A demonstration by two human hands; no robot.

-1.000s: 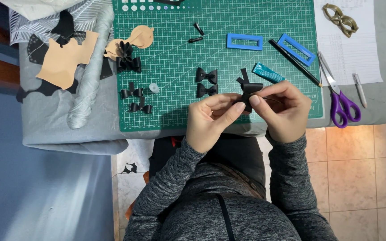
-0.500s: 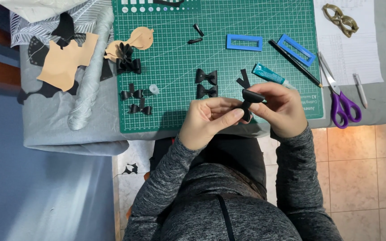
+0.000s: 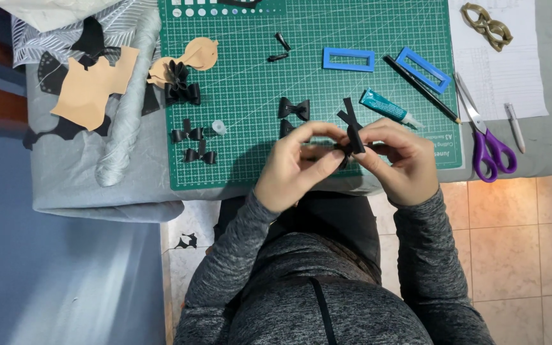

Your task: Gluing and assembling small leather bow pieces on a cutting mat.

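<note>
Left hand: closed, pinching one side of a small black bow piece above the near edge of the cutting mat.
Right hand: closed on the other side of it.
Slip risk: loosened pinch, strip springing open.
Glue tube: just beyond, uncapped; risks smearing.
Scissors: well right, near table edge.

Two blue rectangular frames, one purple-handled scissors, one glue tube
</note>
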